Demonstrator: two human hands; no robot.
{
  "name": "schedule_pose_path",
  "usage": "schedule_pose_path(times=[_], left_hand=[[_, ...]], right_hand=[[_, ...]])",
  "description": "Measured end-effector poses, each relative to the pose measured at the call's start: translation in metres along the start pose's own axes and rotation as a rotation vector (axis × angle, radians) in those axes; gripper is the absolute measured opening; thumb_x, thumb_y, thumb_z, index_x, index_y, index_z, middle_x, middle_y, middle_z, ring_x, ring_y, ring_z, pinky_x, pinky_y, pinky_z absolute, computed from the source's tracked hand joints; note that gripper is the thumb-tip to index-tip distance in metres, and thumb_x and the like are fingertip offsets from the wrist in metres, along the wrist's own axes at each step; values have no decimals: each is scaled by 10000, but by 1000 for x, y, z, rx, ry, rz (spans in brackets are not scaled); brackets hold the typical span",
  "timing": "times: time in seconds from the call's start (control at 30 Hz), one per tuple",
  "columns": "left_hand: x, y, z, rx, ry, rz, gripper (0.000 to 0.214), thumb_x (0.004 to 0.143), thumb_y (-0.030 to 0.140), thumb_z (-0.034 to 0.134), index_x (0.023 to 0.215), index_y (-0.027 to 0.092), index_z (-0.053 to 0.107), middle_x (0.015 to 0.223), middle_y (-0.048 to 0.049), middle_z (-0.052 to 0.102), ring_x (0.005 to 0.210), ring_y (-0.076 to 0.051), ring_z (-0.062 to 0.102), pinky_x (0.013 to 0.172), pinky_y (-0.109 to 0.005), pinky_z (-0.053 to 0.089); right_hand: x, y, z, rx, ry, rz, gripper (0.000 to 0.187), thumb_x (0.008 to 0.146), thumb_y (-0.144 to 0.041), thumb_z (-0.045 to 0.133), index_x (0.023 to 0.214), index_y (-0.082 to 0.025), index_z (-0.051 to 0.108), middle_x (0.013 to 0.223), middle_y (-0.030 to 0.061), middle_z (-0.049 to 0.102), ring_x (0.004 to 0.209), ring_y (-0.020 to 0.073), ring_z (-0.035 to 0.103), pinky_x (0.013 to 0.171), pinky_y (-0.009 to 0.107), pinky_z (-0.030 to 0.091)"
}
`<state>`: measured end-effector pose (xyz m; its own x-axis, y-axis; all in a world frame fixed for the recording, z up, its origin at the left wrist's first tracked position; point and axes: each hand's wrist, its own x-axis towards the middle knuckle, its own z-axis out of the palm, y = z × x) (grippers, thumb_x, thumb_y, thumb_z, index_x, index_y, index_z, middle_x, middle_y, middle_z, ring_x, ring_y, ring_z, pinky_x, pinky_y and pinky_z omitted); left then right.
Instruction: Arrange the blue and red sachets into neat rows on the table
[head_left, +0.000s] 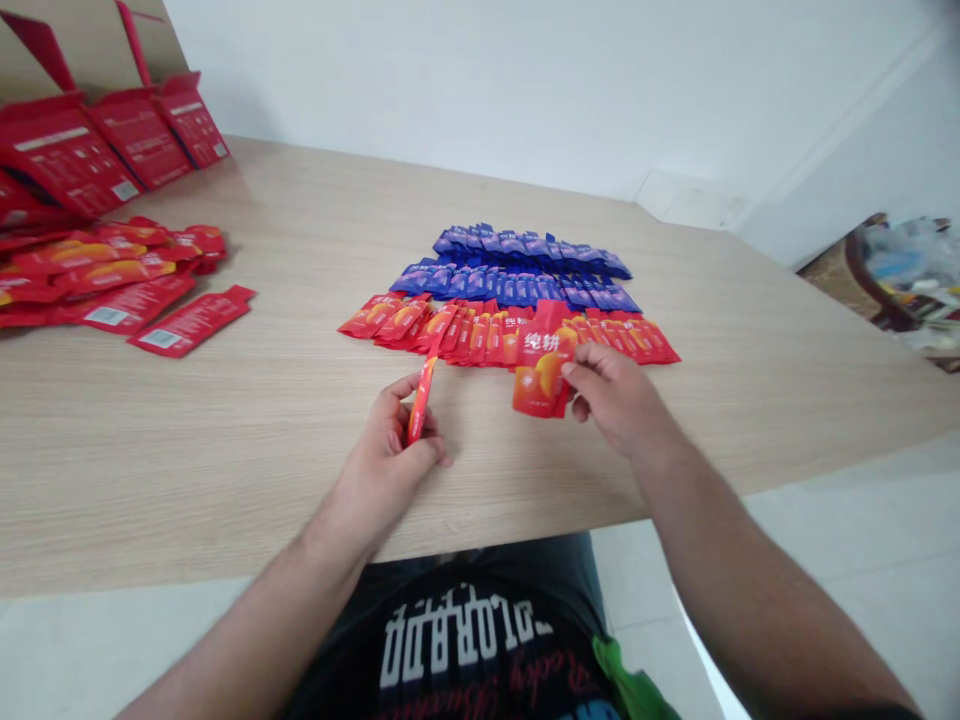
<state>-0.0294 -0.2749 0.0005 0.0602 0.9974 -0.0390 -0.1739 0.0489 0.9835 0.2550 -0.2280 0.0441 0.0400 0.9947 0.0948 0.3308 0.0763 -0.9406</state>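
My left hand [388, 437] pinches a red and orange sachet [422, 401], which stands edge-on between fingers and thumb. My right hand [611, 398] grips a wider red sachet with an orange fruit picture [541, 378] by its side, just in front of an overlapping row of red sachets [510, 337]. Behind that row lie overlapping rows of blue sachets [517, 276]. Neither hand touches the rows as far as I can tell.
The sachets lie on a light wood-grain table [225, 430]. At the far left are loose red sachets [112, 270] and open red cartons [97, 145]. A cluttered basket [900, 275] stands on the floor beyond the right table edge.
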Motion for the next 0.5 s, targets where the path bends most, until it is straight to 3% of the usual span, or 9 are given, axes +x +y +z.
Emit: schedule_pose_path(times=[0.1,0.2,0.33,0.5], left_hand=[[-2,2,1,14,-8,-10,785,759,204,733,1500,262,482,960,27,594,826,-164,587,766,-329,552],[-3,4,3,26,-2,-15,771,762,209,735,1492,250,494,956,24,594,839,-166,578,777,-331,555],[-3,3,3,23,16,-17,800,742,202,733,1505,243,494,966,21,596,832,-164,578,759,-327,555],[-2,3,3,32,9,-11,791,767,214,734,1518,248,488,952,27,602,798,-162,588,746,-336,558]], right_hand=[[39,1,-43,-62,110,134,165,938,-278,721,851,-209,599,674,-11,623,489,118,536,384,199,384],[71,3,-63,-96,133,272,166,997,-202,688,857,-198,598,617,-16,583,466,108,505,367,181,307],[94,7,-63,-131,90,346,200,1035,-154,677,854,-191,602,538,-44,510,398,91,413,353,185,236],[105,11,-54,-186,12,399,259,1080,-108,597,833,-186,607,539,-32,541,363,79,385,361,189,259]])
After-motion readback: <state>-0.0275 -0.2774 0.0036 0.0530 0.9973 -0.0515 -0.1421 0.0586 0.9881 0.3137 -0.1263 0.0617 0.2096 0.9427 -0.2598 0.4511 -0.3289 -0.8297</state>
